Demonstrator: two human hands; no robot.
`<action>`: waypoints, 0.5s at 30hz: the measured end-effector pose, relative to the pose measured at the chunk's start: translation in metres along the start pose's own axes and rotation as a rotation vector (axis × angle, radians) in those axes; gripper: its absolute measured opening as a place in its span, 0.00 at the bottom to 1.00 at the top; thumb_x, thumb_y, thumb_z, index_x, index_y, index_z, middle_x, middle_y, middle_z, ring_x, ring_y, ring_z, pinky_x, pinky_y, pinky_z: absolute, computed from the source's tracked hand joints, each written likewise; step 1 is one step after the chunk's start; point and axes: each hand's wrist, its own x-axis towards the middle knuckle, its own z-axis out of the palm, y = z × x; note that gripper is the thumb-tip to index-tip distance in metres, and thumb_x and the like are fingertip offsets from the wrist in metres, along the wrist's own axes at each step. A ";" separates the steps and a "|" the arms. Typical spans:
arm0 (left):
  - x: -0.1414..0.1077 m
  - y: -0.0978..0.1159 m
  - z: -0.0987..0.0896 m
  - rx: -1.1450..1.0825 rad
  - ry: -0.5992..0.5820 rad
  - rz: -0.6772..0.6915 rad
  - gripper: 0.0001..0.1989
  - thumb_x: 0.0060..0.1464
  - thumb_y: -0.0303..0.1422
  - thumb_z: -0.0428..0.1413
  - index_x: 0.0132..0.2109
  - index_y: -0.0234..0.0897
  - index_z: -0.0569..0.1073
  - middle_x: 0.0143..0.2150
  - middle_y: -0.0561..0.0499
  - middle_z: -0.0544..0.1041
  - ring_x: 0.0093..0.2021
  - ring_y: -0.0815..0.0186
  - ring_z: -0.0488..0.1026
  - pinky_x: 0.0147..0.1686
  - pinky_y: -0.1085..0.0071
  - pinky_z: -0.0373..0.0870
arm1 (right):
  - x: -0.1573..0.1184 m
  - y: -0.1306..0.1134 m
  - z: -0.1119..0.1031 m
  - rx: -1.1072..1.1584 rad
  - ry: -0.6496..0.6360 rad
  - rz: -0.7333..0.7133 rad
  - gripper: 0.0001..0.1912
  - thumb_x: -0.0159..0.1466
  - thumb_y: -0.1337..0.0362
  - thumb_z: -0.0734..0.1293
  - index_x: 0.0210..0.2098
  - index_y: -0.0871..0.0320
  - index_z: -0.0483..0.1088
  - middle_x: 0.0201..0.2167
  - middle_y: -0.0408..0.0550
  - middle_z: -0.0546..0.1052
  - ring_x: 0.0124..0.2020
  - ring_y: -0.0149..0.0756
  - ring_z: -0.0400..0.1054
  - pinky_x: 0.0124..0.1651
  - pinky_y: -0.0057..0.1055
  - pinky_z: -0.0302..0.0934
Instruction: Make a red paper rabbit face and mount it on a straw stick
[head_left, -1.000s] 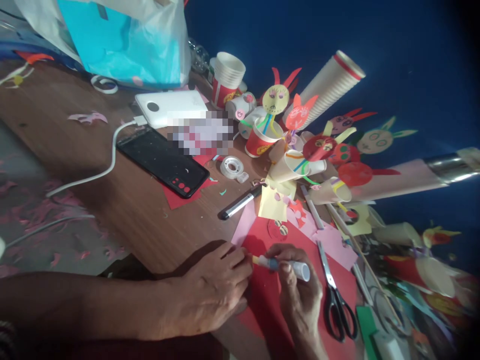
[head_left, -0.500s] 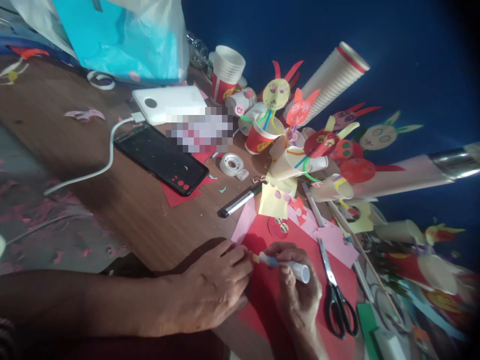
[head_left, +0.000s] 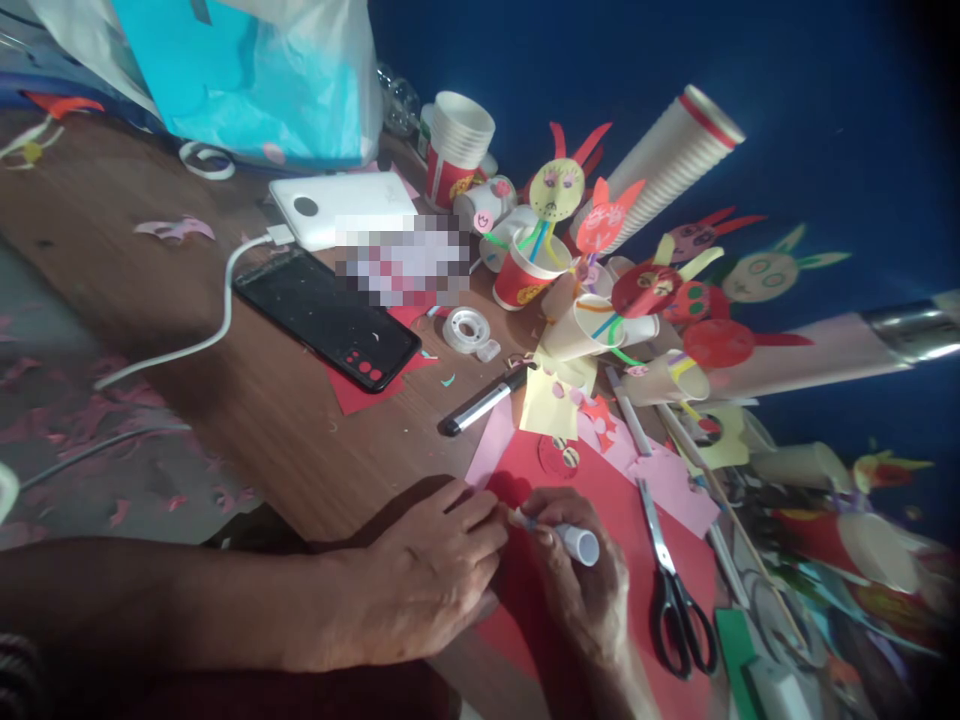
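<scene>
My right hand [head_left: 581,575] is closed round a white tube [head_left: 577,543], its tip pointing left at a tiny pale piece by my left fingertips. My left hand [head_left: 439,560] has its fingers bent and pinched together at that piece, which is mostly hidden. Both hands are over a red paper sheet [head_left: 600,620]. Black-handled scissors [head_left: 671,590] lie on the sheet to the right of my right hand. Beyond the hands, a small round red cutout [head_left: 557,456] with pale striped spots rests near the sheet's top edge.
A silver marker [head_left: 486,402], a tape roll [head_left: 466,330], a black phone [head_left: 326,320] and a white power bank [head_left: 345,208] lie beyond. Paper cups with paper faces, like this red cup [head_left: 521,285], stand at the back right. A green block [head_left: 737,660] is at lower right.
My right hand has moved left with the tube, bringing its tip closer to my left fingertips. My left hand has hardly moved.
</scene>
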 end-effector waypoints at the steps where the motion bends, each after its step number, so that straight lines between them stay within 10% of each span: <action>1: 0.000 0.000 -0.001 0.003 0.000 0.002 0.11 0.55 0.36 0.50 0.37 0.34 0.73 0.41 0.45 0.72 0.47 0.57 0.63 0.48 0.58 0.56 | 0.000 0.000 -0.001 0.009 0.004 0.001 0.01 0.61 0.67 0.60 0.32 0.56 0.62 0.31 0.45 0.70 0.32 0.32 0.66 0.33 0.29 0.59; 15: -0.001 0.000 -0.010 0.008 -0.060 0.008 0.11 0.56 0.34 0.48 0.37 0.35 0.73 0.43 0.46 0.71 0.47 0.56 0.62 0.46 0.58 0.57 | -0.019 0.005 -0.008 -0.013 0.056 -0.229 0.13 0.55 0.77 0.61 0.38 0.56 0.62 0.40 0.52 0.69 0.40 0.40 0.67 0.37 0.38 0.64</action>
